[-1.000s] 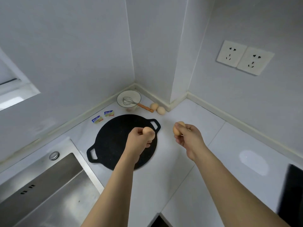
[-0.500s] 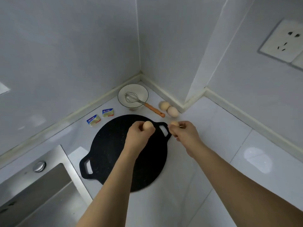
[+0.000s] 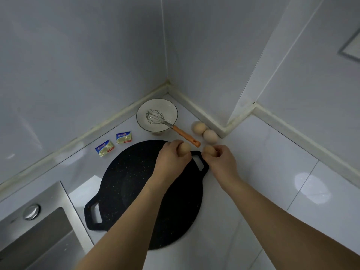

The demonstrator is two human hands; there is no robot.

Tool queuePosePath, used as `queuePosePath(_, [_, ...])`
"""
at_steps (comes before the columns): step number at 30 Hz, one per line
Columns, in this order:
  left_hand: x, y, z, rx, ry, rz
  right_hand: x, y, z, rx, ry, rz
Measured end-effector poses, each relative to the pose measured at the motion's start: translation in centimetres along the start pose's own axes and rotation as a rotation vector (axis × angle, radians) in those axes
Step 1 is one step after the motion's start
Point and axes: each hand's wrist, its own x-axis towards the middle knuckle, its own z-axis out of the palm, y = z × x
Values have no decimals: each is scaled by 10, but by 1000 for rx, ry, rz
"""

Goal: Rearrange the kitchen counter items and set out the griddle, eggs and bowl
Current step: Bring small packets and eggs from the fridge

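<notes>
Standing over the corner of the counter [image 3: 272, 162], the person has most of the layout in place, by my reckoning: the black griddle [image 3: 136, 191] lies flat under both forearms, the white bowl [image 3: 167, 108] with a whisk [image 3: 167, 123] in it sits just beyond the left hand, and two eggs [image 3: 204, 131] rest touching each other against the wall, beyond the right hand. What looks left is to put down the last two eggs.

The left hand [image 3: 171, 160] has its fingers curled round one egg [image 3: 184, 149], held over the far edge of the griddle. The right hand [image 3: 220, 162] pinches a second egg [image 3: 210, 150] at its fingertips, just past the griddle's near handle and close to the whisk's orange grip. The two held eggs are near each other but apart. Two small butter packets [image 3: 115, 143] lie well to the left of the left hand, beside the griddle's rim.
</notes>
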Motion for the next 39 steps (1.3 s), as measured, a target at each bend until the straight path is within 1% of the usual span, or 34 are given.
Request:
queuePosePath(5, [21,0,12,7,36,45,8,6,8,24,124,-6])
queuePosePath(8, [35,-1,22,47,82,37,12,11,12,37,186,-33])
queuePosePath(14, [45,-3,41,234,219,11,18,19,18,19,206,-92])
queuePosePath(19, [49,-1,47,334,274,16,22,23,21,-17,223,-93])
queuePosePath(28, [49,2,49,382,285,4,24,27,24,-76,241,-107])
queuePosePath(39, [48,0,48,360,249,19,23,28,28,-81,276,-118])
